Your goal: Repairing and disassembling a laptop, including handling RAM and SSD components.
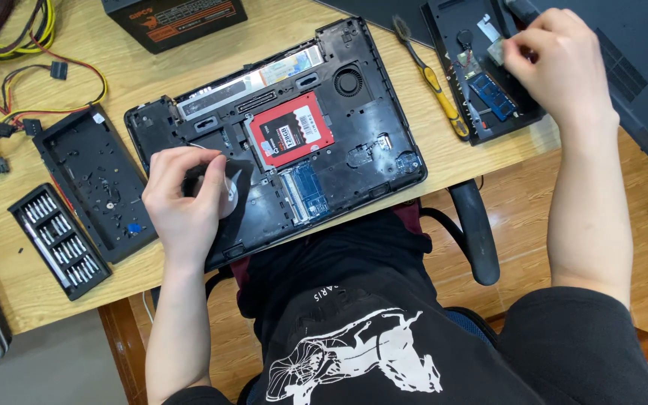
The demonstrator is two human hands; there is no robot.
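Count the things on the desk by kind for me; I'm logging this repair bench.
Opened laptop: 1
Red drive in the laptop: 1
Black cover panels: 2
Screwdriver bit case: 1
Yellow-handled brush: 1
Black power supply box: 1
Cable bundle: 1
Total: 8

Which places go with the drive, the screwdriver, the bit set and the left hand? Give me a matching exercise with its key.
Things:
1. Red drive
2. Yellow screwdriver
3. Bit set
4. Left hand

Places:
A. At the table's left edge, beside the black cover
B. On the lower left corner of the laptop
C. In the middle bay of the laptop
D. On the table between the laptop and the black tray

Pairs: 1-C, 2-D, 3-A, 4-B
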